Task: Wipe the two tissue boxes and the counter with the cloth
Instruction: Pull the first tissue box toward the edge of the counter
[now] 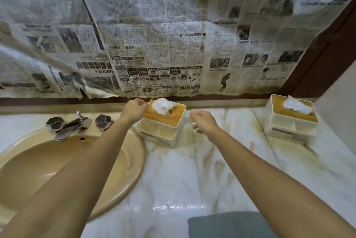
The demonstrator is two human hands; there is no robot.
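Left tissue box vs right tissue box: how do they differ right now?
The left tissue box stands beside the sink, left hand at its rear corner; the right tissue box stands by the side wall, untouched. The left box's tissue puffs up; the right box's lies flatter. Both: white body, wood-coloured top, front compartments.
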